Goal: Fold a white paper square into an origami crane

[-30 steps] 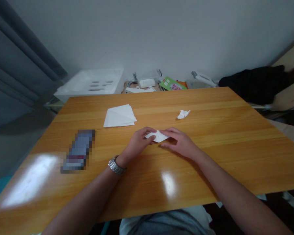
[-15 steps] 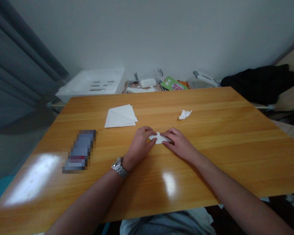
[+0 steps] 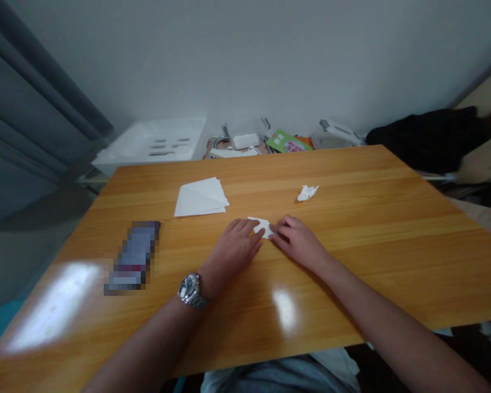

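A small folded white paper (image 3: 262, 224) lies on the wooden table (image 3: 352, 262), near its middle. My left hand (image 3: 234, 246), with a metal watch (image 3: 191, 290) on its wrist, rests palm down with its fingers stretched flat onto the paper's left part. My right hand (image 3: 298, 242) meets it from the right, its fingers bent and pinched on the paper's right edge. Most of the paper is hidden under the fingertips.
A stack of white paper sheets (image 3: 200, 197) lies to the far left of my hands. A small crumpled white piece (image 3: 307, 192) sits to the far right. A blurred-out dark flat object (image 3: 134, 254) lies at the left. Behind the table are a white tray (image 3: 155, 143), clutter and a dark cloth (image 3: 429, 139).
My left hand has flattened down onto the paper and slid a little right. More of the paper is now covered. My right hand has stayed almost where it was.
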Motion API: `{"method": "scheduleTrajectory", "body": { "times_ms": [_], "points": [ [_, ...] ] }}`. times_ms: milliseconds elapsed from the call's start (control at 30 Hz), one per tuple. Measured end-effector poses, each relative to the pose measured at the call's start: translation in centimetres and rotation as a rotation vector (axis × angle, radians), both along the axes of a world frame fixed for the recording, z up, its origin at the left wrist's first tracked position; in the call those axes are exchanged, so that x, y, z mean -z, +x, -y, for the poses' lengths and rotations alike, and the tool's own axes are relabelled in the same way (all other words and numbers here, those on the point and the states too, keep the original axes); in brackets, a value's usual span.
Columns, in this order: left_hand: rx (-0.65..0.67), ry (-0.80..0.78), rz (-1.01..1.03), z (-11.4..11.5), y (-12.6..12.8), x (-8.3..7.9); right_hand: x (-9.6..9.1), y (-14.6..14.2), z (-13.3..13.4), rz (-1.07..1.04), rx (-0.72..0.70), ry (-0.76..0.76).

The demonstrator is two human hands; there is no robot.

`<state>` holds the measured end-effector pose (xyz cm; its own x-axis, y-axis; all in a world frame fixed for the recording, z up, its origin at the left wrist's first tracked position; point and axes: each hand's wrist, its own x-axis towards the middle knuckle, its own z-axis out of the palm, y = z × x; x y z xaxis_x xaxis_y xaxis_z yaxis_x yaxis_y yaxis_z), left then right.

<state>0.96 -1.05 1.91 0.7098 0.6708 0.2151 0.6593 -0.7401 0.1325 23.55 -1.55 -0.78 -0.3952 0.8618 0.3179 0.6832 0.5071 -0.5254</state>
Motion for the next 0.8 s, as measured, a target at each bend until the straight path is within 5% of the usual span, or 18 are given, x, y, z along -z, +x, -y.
{"method": "scheduleTrajectory", "body": {
  "times_ms": [800],
  "points": [
    [-0.183, -0.096, 0.230, -1.0, 0.8, 2.3, -0.1, 0.6, -1.5, 0.060, -0.051, -0.054]
  ]
}}
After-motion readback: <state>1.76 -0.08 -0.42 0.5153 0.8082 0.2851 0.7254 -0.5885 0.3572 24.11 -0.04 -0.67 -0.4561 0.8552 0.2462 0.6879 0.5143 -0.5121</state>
